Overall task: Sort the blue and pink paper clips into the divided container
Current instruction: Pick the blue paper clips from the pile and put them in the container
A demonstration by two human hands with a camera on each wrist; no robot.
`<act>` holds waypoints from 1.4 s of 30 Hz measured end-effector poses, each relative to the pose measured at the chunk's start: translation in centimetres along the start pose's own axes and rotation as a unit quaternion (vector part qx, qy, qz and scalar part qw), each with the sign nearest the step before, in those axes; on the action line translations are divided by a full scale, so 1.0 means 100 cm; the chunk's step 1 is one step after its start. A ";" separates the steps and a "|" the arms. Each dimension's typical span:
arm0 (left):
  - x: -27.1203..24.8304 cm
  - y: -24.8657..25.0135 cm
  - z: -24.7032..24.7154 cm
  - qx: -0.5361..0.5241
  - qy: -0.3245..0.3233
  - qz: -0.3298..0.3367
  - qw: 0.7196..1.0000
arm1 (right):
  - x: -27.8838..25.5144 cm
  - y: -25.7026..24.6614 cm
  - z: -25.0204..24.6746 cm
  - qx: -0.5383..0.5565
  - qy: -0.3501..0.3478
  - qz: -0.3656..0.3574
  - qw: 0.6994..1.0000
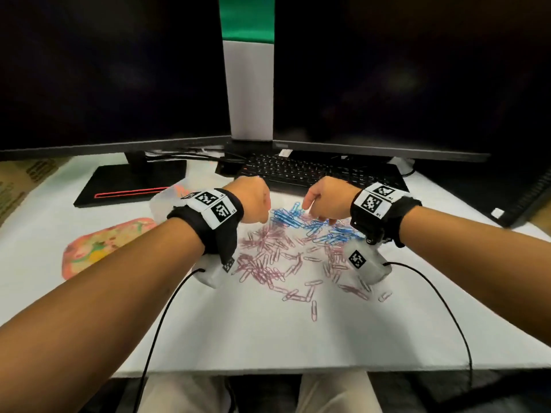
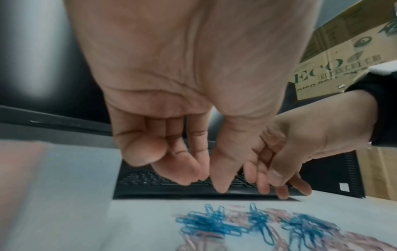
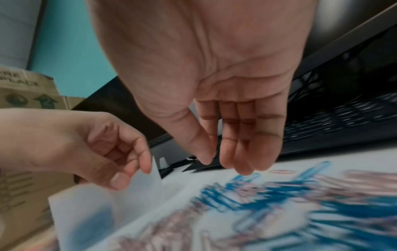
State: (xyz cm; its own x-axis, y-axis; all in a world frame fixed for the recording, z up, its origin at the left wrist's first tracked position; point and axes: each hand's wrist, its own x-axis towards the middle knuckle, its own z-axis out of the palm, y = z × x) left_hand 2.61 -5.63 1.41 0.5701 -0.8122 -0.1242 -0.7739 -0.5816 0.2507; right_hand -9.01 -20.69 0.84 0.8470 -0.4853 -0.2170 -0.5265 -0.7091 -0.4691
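Note:
A heap of blue paper clips [image 1: 298,220] [image 2: 214,224] [image 3: 279,195] lies on the white sheet near the keyboard. Pink paper clips [image 1: 268,260] [image 2: 365,241] spread out from it toward me. My left hand [image 1: 262,217] [image 2: 206,181] [image 3: 128,169] hovers just left of the blue heap, fingers curled against the thumb, with no clip showing in it. My right hand [image 1: 319,216] [image 3: 225,163] [image 2: 279,183] hangs over the blue clips, fingers straight and pointing down, holding nothing. A translucent container [image 1: 161,202] [image 3: 90,208] stands to the left, partly hidden by my left wrist.
A black keyboard [image 1: 298,171] lies right behind the clips under two dark monitors. A monitor base [image 1: 131,183] sits at back left, a colourful pad [image 1: 104,242] at left, and a black case [image 1: 521,198] at right. Cables trail from both wrists over the table's near edge.

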 end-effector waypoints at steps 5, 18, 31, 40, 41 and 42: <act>0.012 0.029 0.024 -0.005 -0.018 0.028 0.999 | -0.016 0.043 0.000 -0.125 0.002 0.005 0.992; 0.042 0.071 0.071 0.019 -0.044 0.081 0.996 | -0.019 0.068 0.023 -0.190 0.002 -0.041 0.981; 0.050 0.064 0.076 -0.012 -0.034 0.076 0.996 | -0.010 0.073 0.005 -0.035 0.035 -0.042 0.998; 0.055 0.052 0.065 0.033 -0.008 -0.005 0.999 | 0.000 0.074 0.001 0.092 -0.006 0.023 0.995; 0.054 0.054 0.065 0.035 0.000 -0.004 0.999 | 0.000 0.074 0.001 0.060 -0.004 0.020 0.998; 0.054 0.057 0.066 0.033 0.009 0.003 0.999 | 0.001 0.073 0.002 0.023 -0.004 0.012 1.000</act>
State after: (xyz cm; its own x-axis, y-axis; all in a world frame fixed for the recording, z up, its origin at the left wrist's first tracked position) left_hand -0.55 -13.64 -4.13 0.5706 -0.8145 -0.1048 -0.7930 -0.5796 0.1878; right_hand -12.78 -25.78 -2.73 0.8351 -0.4976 -0.2344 -0.5422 -0.6732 -0.5028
